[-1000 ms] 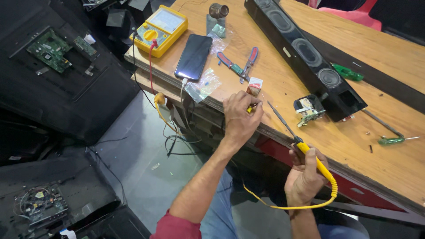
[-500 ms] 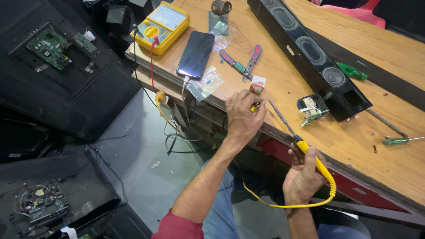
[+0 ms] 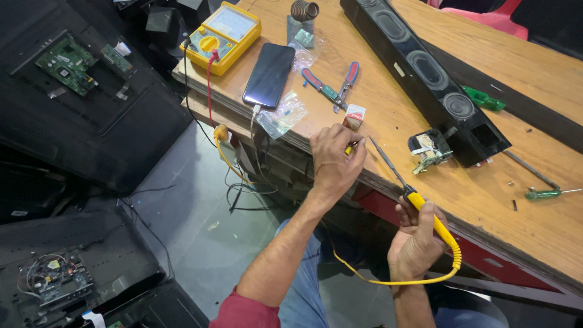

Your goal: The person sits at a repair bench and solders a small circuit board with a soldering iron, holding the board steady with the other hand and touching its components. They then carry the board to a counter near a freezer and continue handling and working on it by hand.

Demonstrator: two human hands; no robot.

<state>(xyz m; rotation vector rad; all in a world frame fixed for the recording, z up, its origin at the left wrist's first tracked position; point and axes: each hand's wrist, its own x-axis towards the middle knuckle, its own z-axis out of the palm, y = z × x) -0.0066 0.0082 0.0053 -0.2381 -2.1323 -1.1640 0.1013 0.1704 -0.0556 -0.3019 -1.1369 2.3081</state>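
Head view looks down on my two hands at the near edge of the wooden worktop. I have my right hand clenched around the yellow handle of a soldering iron, and its thin metal shaft reaches up and left so that the tip sits just beside my left hand. That left hand rests on the worktop edge with the fingers pinched on a small yellow part; I cannot tell what the part is. A yellow coiled cord runs from the iron's handle down below the worktop. Just beyond the left hand stands a small red and white box, and farther off lie red-handled cutters. A dark phone and a yellow multimeter sit at the far left. A long black speaker bar crosses the worktop on the right, with a small transformer near its end.
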